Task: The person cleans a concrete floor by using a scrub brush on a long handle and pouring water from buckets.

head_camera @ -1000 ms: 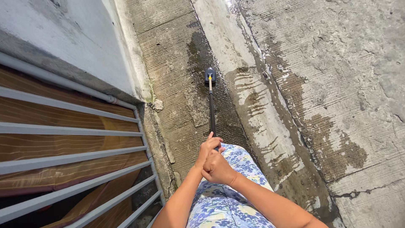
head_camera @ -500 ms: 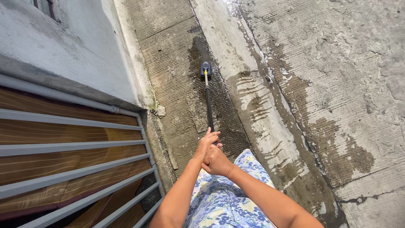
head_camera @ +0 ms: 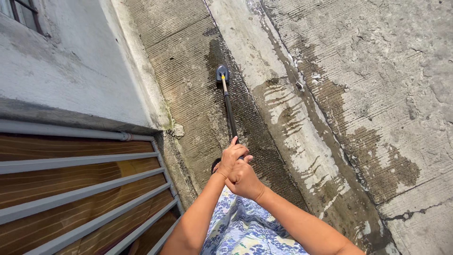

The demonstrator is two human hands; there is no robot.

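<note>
Both hands, left hand [head_camera: 230,158] and right hand [head_camera: 244,180], clenched round long brush handle [head_camera: 229,113]; press brush head [head_camera: 222,74] flat beyond grip, short strokes along wet concrete gutter [head_camera: 198,94]

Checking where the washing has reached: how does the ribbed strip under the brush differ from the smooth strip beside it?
The ribbed strip is grooved, with one dark wet streak beneath the brush head. The smooth strip is paler, ungrooved, with streaky wet patches. Both are worn concrete in sunlight.
</note>
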